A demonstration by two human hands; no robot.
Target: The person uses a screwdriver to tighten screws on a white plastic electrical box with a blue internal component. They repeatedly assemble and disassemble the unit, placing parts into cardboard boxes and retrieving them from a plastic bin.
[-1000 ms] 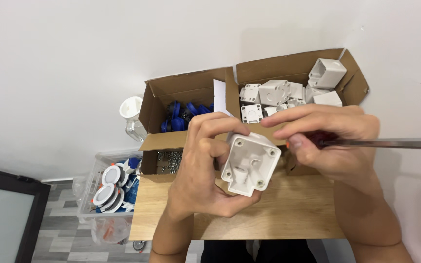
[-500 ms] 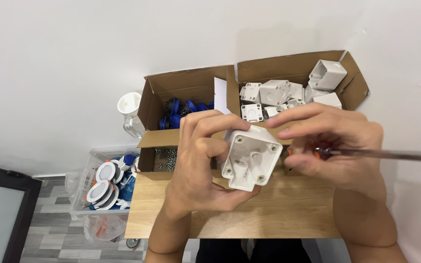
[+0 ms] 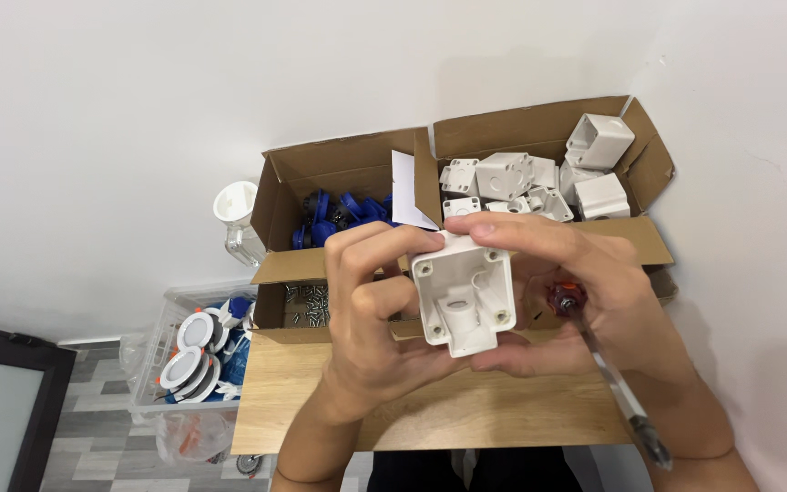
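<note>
Both hands have drifted a little rightward and closer together over the desk since the earlier frames, and the white housing has turned so its open, four-holed face looks more squarely up at the camera. Nearest, the left hand (image 3: 371, 319) wraps the white plastic box housing (image 3: 463, 292) from its left side — fingers curled over the top edge, thumb under — while the right hand (image 3: 594, 301) closes on it from the right, fingertips pressed on the upper rim and thumb beneath, so the piece is pinched between the two hands above the middle of the wooden desk (image 3: 430, 410). The same right hand also traps a screwdriver (image 3: 608, 374) against the palm; its red collar sits just right of the housing and its shaft runs down and to the right, pointing away from the box, so the tool's long axis lies across the right wrist and not toward the screw holes. Beyond, near the desk's far edge, a small carton of screws (image 3: 307, 305) sits at the left, then a cardboard box of blue parts (image 3: 339, 210) and, toward the far right corner, a box of white housings (image 3: 548, 173). Off the desk's left edge stands a clear bin of round white fittings (image 3: 195, 355).
</note>
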